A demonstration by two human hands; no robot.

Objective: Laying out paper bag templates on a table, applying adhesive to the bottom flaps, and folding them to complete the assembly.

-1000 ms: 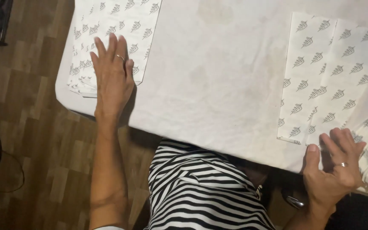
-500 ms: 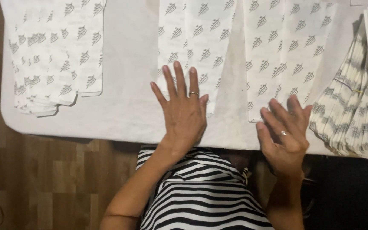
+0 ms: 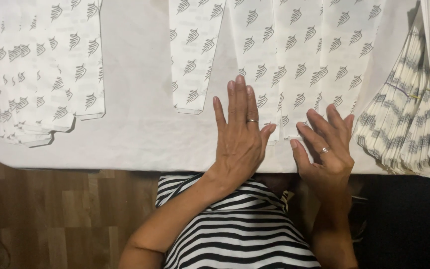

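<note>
My left hand (image 3: 240, 137) lies flat, fingers spread, on the lower end of a white paper bag printed with grey leaf marks (image 3: 255, 65). Just to its right, my right hand (image 3: 327, 149) rests flat on the bottom edge of the neighbouring printed bags (image 3: 319, 60). Both hands wear a ring and hold nothing. Another single printed bag (image 3: 192, 55) lies apart to the left of my left hand.
A fanned stack of the same printed bags (image 3: 41, 74) lies at the table's left. A bundled pile of bags (image 3: 419, 114) sits at the right edge. The white table (image 3: 135, 109) ends near my striped top; wooden floor (image 3: 51, 214) lies below.
My left hand has come from the left stack over to the middle bags. My right hand has moved up from the table edge onto the bags beside it. The view has shifted.
</note>
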